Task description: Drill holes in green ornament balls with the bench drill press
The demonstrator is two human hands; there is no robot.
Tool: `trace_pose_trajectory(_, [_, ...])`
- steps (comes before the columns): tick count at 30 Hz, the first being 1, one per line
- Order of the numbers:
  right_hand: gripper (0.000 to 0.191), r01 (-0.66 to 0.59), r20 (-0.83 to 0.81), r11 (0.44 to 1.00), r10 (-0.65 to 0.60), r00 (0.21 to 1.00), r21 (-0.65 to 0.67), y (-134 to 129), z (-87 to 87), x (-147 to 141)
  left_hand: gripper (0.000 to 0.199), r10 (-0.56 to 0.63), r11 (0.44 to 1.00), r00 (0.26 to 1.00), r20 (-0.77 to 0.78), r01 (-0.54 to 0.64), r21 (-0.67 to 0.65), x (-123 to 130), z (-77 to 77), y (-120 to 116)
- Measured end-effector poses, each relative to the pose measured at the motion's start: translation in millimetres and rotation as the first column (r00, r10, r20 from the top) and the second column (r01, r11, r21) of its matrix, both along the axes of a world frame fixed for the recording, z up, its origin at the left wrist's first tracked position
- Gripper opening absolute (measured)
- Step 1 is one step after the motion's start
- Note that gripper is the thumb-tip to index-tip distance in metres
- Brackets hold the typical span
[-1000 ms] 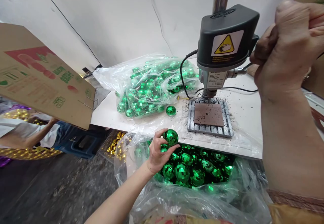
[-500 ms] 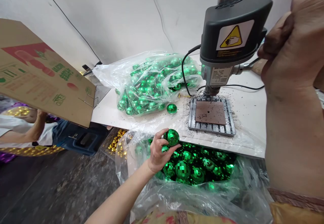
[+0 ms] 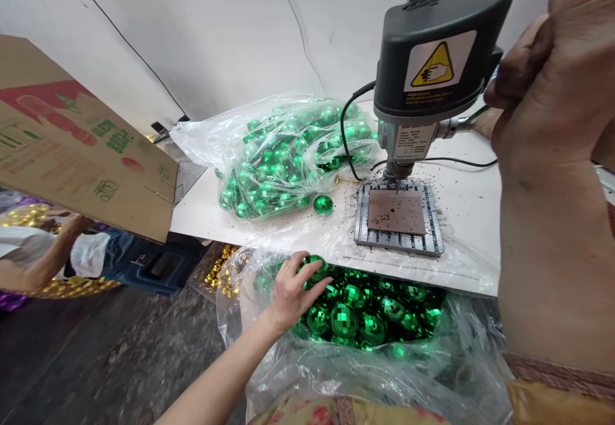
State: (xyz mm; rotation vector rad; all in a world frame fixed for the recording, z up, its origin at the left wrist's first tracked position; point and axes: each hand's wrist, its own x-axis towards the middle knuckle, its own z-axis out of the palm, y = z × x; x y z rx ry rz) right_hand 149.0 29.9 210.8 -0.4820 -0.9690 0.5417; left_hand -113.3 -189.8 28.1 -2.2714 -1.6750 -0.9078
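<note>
My left hand is over the near edge of the table, fingers curved round a shiny green mirrored ball that they partly cover. Right below it, an open plastic bag is full of similar green balls. At the upper right, my right hand is closed round the feed lever of a small drill press; its grip is partly hidden. Under the drill bit, a brown board with a dark hole lies on the slotted metal base.
Another plastic bag of green balls lies at the back of the white table, with one loose green ball before it. Dark shavings surround the base. At left are a cardboard box, a blue stool and a person's arm.
My left hand has shifted slightly left with the ball, and its fingers now cover more of it. My right hand stays at the lever. The view has shifted a little.
</note>
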Motion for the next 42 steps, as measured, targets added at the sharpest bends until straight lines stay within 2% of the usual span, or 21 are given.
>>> trace_pose_trajectory(2, [0.044,0.013,0.019,1.000,-0.012,1.000,-0.022,-0.3,-0.1,-0.3,0.021,0.122,0.979,0.992,-0.021,-0.124,-0.162,-10.4,1.2,-5.1])
trace_pose_trajectory(4, [0.044,0.014,0.025,0.998,-0.013,1.000,-0.063,-1.4,0.5,-1.1,0.021,0.256,0.919,0.960,-0.109,-0.277,-0.281,-21.7,0.5,-9.8])
trace_pose_trajectory(6, [0.046,0.000,0.007,0.993,0.000,1.000,-0.114,-2.8,1.7,-1.9,0.021,0.310,0.861,0.917,-0.251,-0.383,-0.335,-31.0,-1.7,-14.0])
trace_pose_trajectory(7, [0.047,-0.007,-0.007,0.991,0.006,1.000,-0.130,-3.4,2.3,-2.2,0.021,0.303,0.853,0.901,-0.309,-0.401,-0.333,-33.9,-2.6,-15.4])
trace_pose_trajectory(9, [0.046,-0.025,-0.017,0.990,0.022,1.000,-0.138,-3.7,3.2,-2.4,0.021,0.252,0.895,0.897,-0.364,-0.359,-0.265,-34.7,-1.8,-15.0])
trace_pose_trajectory(11, [0.044,-0.026,-0.026,0.996,0.024,0.999,-0.088,-2.6,3.2,-2.3,0.018,0.193,0.960,0.918,-0.346,-0.249,-0.124,-29.1,4.1,-6.4])
trace_pose_trajectory(14, [0.044,-0.016,-0.031,1.000,0.016,0.999,-0.006,0.9,1.5,-1.7,0.012,0.111,0.994,0.963,-0.244,-0.105,0.038,-15.1,18.9,30.0])
trace_pose_trajectory(16, [0.044,-0.003,-0.028,0.999,0.004,1.000,0.044,2.7,0.0,-1.4,0.013,0.101,0.995,0.981,-0.166,-0.098,0.027,-7.9,25.9,68.6])
trace_pose_trajectory(19, [0.042,0.020,0.037,0.996,-0.023,0.999,0.091,2.0,-1.2,-1.7,0.019,0.178,0.970,0.976,-0.125,-0.196,-0.145,-4.2,24.9,129.6])
trace_pose_trajectory(21, [0.042,0.047,0.082,0.994,-0.055,0.995,0.101,-0.1,-0.9,-2.3,0.028,0.221,0.911,0.967,-0.130,-0.252,-0.327,-4.5,19.5,159.2])
trace_pose_trajectory(23, [0.043,0.078,0.095,0.991,-0.088,0.992,0.107,-1.9,-0.2,-3.1,0.035,0.234,0.869,0.969,-0.079,-0.245,-0.430,-3.7,14.7,174.5])
trace_pose_trajectory(26, [0.044,0.109,0.091,0.987,-0.121,0.989,0.119,-1.3,0.2,-3.3,0.037,0.186,0.925,0.959,0.214,-0.097,-0.367,6.8,12.4,175.3])
trace_pose_trajectory(27, [0.044,0.116,0.093,0.985,-0.128,0.987,0.125,-0.3,0.1,-3.0,0.037,0.138,0.944,0.920,0.367,-0.011,-0.329,13.8,12.7,172.2])
trace_pose_trajectory(28, [0.043,0.121,0.091,0.983,-0.134,0.987,0.135,0.9,-0.1,-2.4,0.037,0.088,0.950,0.843,0.531,0.090,-0.300,22.5,13.2,168.5])
trace_pose_trajectory(30, [0.043,0.124,0.090,0.981,-0.139,0.986,0.148,3.4,-0.5,-0.9,0.041,0.041,0.916,0.573,0.818,0.305,-0.260,43.7,13.8,162.2])
trace_pose_trajectory(32, [0.044,0.121,0.093,0.982,-0.136,0.986,0.147,5.4,-0.9,0.8,0.048,0.091,0.859,0.277,0.956,0.464,-0.217,65.8,12.8,159.8])
trace_pose_trajectory(33, [0.045,0.115,0.098,0.983,-0.130,0.987,0.145,6.0,-1.1,1.4,0.050,0.120,0.843,0.179,0.976,0.501,-0.196,75.7,11.5,160.7])
trace_pose_trajectory(34, [0.046,0.110,0.100,0.984,-0.124,0.987,0.140,6.4,-1.3,1.9,0.051,0.136,0.841,0.125,0.983,0.510,-0.181,84.2,9.5,162.8])
trace_pose_trajectory(36, [0.045,0.098,0.089,0.985,-0.111,0.990,0.139,6.6,-1.5,2.2,0.053,0.132,0.861,0.128,0.983,0.477,-0.178,95.9,4.3,169.2])
trace_pose_trajectory(39, [0.043,0.092,0.084,0.989,-0.102,0.991,0.119,5.9,-1.0,1.6,0.055,0.090,0.883,0.241,0.966,0.429,-0.190,102.4,-5.3,178.3])
trace_pose_trajectory(42, [0.046,0.122,0.118,0.990,-0.130,0.984,0.072,5.1,0.0,1.2,0.054,0.054,0.876,0.322,0.945,0.439,-0.200,102.8,-14.3,181.7])
